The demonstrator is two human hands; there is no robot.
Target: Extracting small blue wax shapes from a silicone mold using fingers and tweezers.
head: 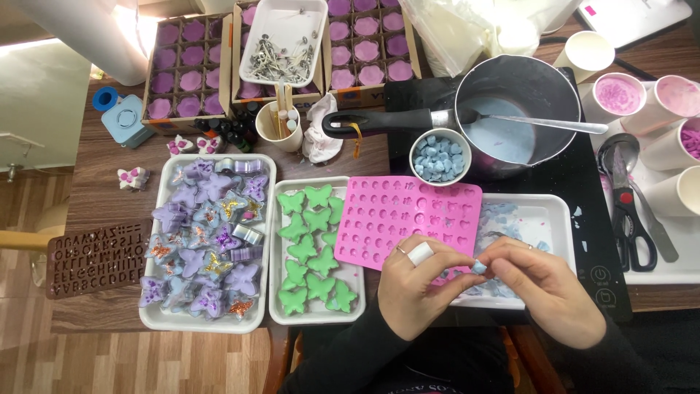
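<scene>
Both hands meet at the lower centre of the frame, just below a pink silicone mould (408, 215). The left hand (412, 284), with a wide white ring on one finger, and the right hand (543, 284) pinch a small pale blue wax piece (478, 267) between their fingertips, so each is closed on that piece over the near edge of a white tray (558, 219) strewn with blue wax scraps. The mould lies tilted across that tray's left end, its small cavities facing up. Just above it, a small white bowl of blue wax pieces (440, 157) stands against a dark saucepan (510, 109) holding pale blue liquid and a spoon; the pan sits on a black hob at the upper right of the frame. To the left of the mould, a white tray of green butterfly shapes (315, 248) sits beside a larger tray of purple butterfly shapes (208, 241), some with glitter. A brown letter mould (98, 255) lies at the far left of the counter (109, 190). Along the top of the frame, cardboard boxes of purple wax cups (186, 66) flank a white dish of metal wick holders (281, 51). At the right edge stand paper cups (620, 95) with pink contents, and black-handled scissors (634, 226) lie on a white tray.
</scene>
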